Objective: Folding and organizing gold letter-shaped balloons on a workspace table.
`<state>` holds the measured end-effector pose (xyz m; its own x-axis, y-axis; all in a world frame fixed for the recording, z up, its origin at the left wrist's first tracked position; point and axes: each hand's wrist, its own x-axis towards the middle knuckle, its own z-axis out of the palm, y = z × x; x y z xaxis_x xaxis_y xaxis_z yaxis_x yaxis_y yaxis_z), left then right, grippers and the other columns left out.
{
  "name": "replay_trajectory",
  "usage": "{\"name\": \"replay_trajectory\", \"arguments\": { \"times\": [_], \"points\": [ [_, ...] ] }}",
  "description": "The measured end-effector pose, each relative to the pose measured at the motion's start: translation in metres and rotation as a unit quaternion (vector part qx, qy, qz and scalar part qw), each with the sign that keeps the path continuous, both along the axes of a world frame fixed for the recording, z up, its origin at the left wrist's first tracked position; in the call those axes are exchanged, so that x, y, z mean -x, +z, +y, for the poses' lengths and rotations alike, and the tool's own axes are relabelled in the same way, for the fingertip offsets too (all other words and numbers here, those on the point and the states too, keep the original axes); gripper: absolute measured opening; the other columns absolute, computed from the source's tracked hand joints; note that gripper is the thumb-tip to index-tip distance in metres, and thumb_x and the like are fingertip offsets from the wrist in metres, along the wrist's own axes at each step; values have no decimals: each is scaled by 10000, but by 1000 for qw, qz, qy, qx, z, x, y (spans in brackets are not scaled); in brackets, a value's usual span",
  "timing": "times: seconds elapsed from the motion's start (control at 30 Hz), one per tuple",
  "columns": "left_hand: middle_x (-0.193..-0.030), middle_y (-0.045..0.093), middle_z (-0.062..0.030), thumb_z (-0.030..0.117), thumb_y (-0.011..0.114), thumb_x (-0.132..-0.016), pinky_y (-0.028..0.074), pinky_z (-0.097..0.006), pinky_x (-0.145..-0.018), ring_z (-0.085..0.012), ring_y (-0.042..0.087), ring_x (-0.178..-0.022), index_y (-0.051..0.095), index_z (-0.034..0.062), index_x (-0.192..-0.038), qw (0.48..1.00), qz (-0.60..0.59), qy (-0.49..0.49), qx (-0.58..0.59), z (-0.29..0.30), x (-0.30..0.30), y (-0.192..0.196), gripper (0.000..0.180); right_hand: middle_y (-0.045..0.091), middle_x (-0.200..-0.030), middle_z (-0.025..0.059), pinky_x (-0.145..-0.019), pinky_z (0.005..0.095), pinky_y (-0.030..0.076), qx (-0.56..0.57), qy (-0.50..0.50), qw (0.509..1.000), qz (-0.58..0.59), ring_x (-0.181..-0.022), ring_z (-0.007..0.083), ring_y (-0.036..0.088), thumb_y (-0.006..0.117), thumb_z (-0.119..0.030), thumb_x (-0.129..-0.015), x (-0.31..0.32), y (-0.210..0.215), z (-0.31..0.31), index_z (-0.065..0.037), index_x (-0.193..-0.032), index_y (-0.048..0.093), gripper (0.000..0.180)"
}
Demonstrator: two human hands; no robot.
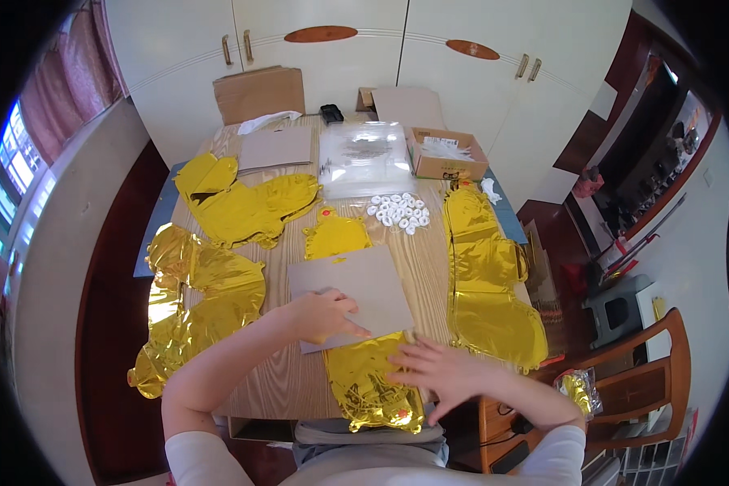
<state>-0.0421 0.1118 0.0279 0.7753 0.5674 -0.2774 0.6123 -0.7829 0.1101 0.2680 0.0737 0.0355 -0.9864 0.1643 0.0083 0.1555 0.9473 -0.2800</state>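
Note:
A grey cardboard sheet [364, 279] lies across a gold foil balloon [338, 236], whose shiny film shows beyond its far edge and hangs toward me at the near edge. My left hand [326, 316] rests on the cardboard with its fingers partly bent and apart, holding nothing. Spread fingers of my right hand [433, 371] lie on or just over the near part of the foil, by the table's front edge. Flat gold foil balloons [251, 202] lie at the far left, with another foil piece [202, 287] nearer on the left and a long one [486, 279] on the right.
Behind the cardboard are a stack of clear plastic bags [366, 162], a pile of small white rings [398, 212] and an open carton [445, 166] with white items. More cardboard sheets [275, 150] lie at the back left. A wooden chair [664, 373] stands at the right.

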Motion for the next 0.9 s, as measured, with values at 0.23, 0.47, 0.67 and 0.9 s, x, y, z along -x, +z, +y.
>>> {"name": "replay_trajectory", "arguments": {
  "times": [0.23,0.47,0.67,0.9],
  "points": [
    [-1292,513,5,-8,572,-762,469,-381,-939,-229,501,-1168,524,485,-1306,1000,13,18,1,-4,-5,5,735,573,-1252,25,-1074,417,366,-176,-4,979,103,-1190,186,507,607,-255,-797,-2,-30,-28,-146,-1287,539,506],
    [-1278,498,4,29,550,-811,485,-447,-908,-253,475,-1200,498,498,-1323,1000,-3,12,-9,-2,1,-3,697,622,-1100,14,-1007,392,416,-230,25,959,162,-1100,181,561,567,-157,-800,22,-29,14,-131,-1073,628,281],
    [-1322,495,-6,44,526,-827,458,-448,-954,-250,472,-1222,501,454,-1336,1000,2,4,9,-1,4,-3,654,638,-990,55,-935,380,438,-51,-35,973,220,-1007,190,595,655,-167,-784,31,-31,35,-105,-956,651,183],
    [-1320,545,-104,206,619,-868,439,-421,-971,-279,517,-1196,530,147,-1317,966,-196,113,121,2,8,9,461,633,-872,132,-764,375,475,345,-320,868,161,-866,267,606,606,-224,-924,49,-31,76,-2,-1029,644,248]
  ]
}}
